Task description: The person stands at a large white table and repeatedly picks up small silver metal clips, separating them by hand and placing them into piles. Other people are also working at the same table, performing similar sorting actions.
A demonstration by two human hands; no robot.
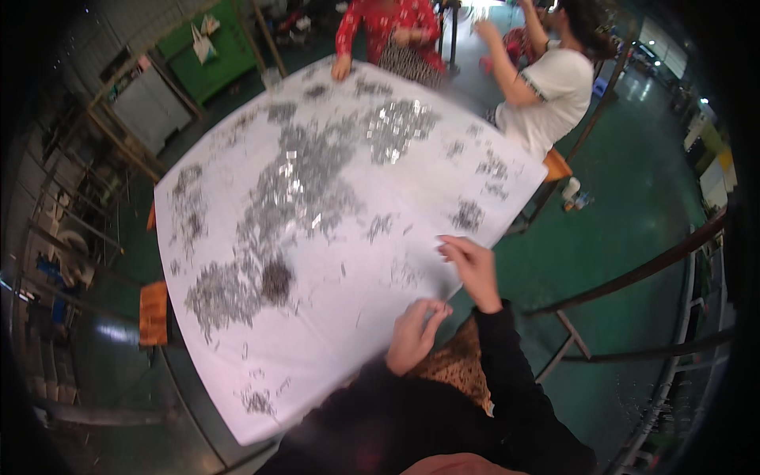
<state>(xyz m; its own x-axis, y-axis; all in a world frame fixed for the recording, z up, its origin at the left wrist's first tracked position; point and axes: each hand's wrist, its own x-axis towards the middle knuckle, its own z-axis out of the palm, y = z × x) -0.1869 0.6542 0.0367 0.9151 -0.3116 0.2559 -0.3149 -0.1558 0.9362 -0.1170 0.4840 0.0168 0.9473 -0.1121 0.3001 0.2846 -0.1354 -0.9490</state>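
Small grey metal pieces point(305, 178) lie loose in a broad heap across a white-topped table point(431, 186). Near the table's front right edge, my left hand point(413, 336) is closed with thumb and fingertips together; anything between them is too small to make out. Just right of and beyond it, my right hand point(476, 273) hovers by the same edge, fingers pinched. What it holds, if anything, does not show clearly. A thin scatter of small pieces point(408, 273) lies nearest both hands, and a darker little pile point(467, 214) sits beyond the right one.
Across the table a person in red point(388, 28) rests a hand on its far edge. Another person in a white shirt point(554, 95) sits at the right side. Wooden stools point(153, 313) flank the table. A dark brown cluster point(276, 283) lies at the heap's near end.
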